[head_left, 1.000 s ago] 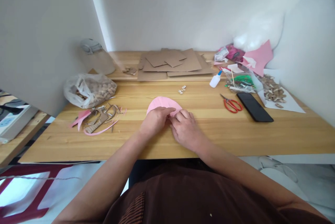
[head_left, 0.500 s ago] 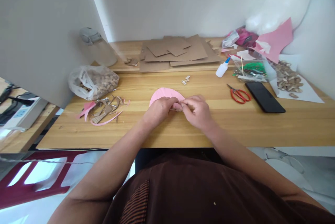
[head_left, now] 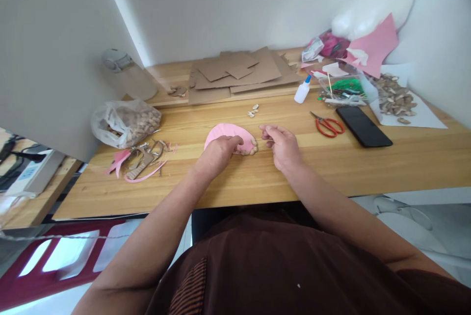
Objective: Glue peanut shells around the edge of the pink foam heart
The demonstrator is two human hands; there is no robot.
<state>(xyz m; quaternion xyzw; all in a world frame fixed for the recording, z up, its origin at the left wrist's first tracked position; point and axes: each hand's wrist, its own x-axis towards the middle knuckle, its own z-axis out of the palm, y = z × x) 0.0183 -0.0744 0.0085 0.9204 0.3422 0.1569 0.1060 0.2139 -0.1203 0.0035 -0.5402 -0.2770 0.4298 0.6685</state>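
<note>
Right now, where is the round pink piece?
In the head view's middle, the round pink piece lies on the table, partly under the left hand; the right hand is to its right.

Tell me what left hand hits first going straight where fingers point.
Probably the brown pieces at the edge of the pink disc; how high the left hand sits is unclear, so it may clear them.

From here the left hand [head_left: 220, 151] hides the near left part of the pink disc [head_left: 221, 131]. Whether the right hand [head_left: 284, 145] has anything between its fingertips is too small to tell. The green bits [head_left: 348, 84] blend together, the white plastic bag [head_left: 362, 18] blurs, and the power strip [head_left: 32, 171] runs out of sight leftward.
</note>
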